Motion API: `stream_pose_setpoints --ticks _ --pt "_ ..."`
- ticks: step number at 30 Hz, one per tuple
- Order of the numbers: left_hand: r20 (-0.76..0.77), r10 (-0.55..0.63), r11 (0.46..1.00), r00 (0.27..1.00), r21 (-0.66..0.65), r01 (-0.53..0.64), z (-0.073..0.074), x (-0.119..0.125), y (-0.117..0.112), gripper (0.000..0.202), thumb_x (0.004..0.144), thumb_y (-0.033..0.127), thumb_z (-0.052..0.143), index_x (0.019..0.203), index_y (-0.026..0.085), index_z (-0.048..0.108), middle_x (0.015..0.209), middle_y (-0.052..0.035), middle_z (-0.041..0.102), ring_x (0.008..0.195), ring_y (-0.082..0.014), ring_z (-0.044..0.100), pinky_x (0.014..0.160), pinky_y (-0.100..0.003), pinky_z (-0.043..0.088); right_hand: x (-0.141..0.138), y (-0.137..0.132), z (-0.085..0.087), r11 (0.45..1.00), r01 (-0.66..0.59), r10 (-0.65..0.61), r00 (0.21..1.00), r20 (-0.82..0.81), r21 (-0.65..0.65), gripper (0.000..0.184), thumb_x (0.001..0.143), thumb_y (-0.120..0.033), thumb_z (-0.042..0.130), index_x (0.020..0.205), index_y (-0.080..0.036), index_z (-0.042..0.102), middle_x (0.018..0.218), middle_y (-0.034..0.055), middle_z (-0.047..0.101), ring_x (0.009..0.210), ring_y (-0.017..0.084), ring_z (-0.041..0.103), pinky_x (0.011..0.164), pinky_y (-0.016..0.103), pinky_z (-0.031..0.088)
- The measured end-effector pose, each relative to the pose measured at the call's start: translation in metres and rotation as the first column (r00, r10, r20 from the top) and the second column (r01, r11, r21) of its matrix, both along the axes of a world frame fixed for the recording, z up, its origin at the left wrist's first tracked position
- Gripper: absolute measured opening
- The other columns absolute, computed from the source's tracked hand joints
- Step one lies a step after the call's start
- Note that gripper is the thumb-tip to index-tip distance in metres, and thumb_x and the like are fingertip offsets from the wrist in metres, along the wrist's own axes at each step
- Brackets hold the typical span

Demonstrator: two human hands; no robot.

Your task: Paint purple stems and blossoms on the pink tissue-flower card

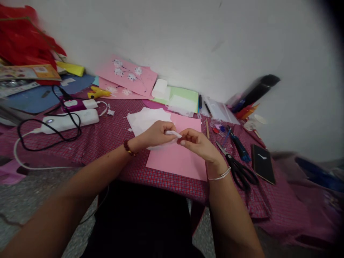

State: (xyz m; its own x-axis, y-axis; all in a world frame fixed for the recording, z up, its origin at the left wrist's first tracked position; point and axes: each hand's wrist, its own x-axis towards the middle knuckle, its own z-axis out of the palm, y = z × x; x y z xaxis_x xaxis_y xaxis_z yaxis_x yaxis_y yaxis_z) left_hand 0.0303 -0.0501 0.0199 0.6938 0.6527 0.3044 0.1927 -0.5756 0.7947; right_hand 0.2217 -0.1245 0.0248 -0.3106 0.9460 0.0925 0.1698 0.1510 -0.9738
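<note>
Apparently mid-shaping, the left hand [155,134] pinches a thin white paper-like strip [172,133] above the flat pink paper sheet [177,162], the right hand [201,144] at its tip, grip unclear, the next move calling for gentle pressure.

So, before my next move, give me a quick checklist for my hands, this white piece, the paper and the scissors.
1. Left hand grips the white piece: ok.
2. Right hand also gripping it: cannot tell; its fingertips are at the tip.
3. Pink sheet lying flat beneath: ok.
4. White sheets off the pink sheet: not ok, they overlap it.
5. Scissors off the pink sheet: ok, to its right.
</note>
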Motion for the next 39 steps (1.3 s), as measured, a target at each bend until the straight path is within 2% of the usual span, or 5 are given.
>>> stream_pose_setpoints --ticks 22,28,31,35,39 --pt "-0.448 0.055 0.912 0.892 0.387 0.138 -0.002 -0.013 0.016 0.015 0.066 0.014 0.05 0.077 0.016 0.06 0.08 -0.0053 0.06 0.07 -0.0164 0.054 0.063 -0.027 0.039 -0.004 0.005 -0.01 0.991 0.13 -0.132 0.988 0.08 0.028 0.009 0.073 -0.022 0.059 0.071 -0.019 0.051 0.069 -0.0033 0.052 0.061 0.01 0.044 0.057 0.025 0.034" --pt "-0.144 0.408 0.849 0.901 0.423 -0.317 -0.003 -0.031 0.042 0.016 0.07 0.012 0.05 0.082 0.017 0.06 0.077 -0.0044 0.063 0.072 -0.0174 0.058 0.065 -0.03 0.046 -0.004 0.004 -0.006 0.983 0.162 -0.164 0.986 -0.015 -0.083 0.009 0.072 -0.022 0.061 0.072 -0.019 0.053 0.062 -0.0035 0.057 0.057 0.01 0.053 0.058 0.025 0.041" --pt "0.222 0.472 0.746 0.853 0.415 -0.521 -0.001 -0.028 0.044 0.043 0.071 0.01 0.052 0.113 0.018 0.054 0.117 -0.0105 0.059 0.103 -0.0215 0.058 0.072 -0.03 0.051 -0.007 0.008 -0.012 0.96 0.212 -0.232 0.968 -0.095 -0.184 0.011 0.072 -0.025 0.062 0.073 -0.02 0.052 0.057 -0.003 0.061 0.053 0.01 0.057 0.056 0.025 0.044" --pt "0.15 0.336 0.724 0.93 0.591 -0.357 -0.007 -0.015 0.037 0.063 0.072 0.011 0.058 0.132 0.02 0.042 0.149 -0.0131 0.031 0.138 -0.0301 0.028 0.101 -0.045 0.04 -0.017 0.015 -0.026 0.889 0.273 -0.356 0.917 -0.18 -0.367 0.017 0.068 -0.029 0.065 0.073 -0.02 0.052 0.054 -0.0018 0.063 0.046 0.009 0.055 0.049 0.022 0.043" --pt "-0.05 0.333 0.78 0.942 0.576 -0.245 -0.011 -0.002 0.016 0.028 0.081 0.019 0.054 0.108 0.014 0.058 0.121 -0.0157 0.056 0.117 -0.0279 0.048 0.099 -0.045 0.039 -0.027 0.019 -0.038 0.861 0.296 -0.403 0.893 -0.199 -0.414 0.02 0.064 -0.029 0.069 0.07 -0.019 0.052 0.053 -0.002 0.062 0.044 0.009 0.053 0.046 0.021 0.042"
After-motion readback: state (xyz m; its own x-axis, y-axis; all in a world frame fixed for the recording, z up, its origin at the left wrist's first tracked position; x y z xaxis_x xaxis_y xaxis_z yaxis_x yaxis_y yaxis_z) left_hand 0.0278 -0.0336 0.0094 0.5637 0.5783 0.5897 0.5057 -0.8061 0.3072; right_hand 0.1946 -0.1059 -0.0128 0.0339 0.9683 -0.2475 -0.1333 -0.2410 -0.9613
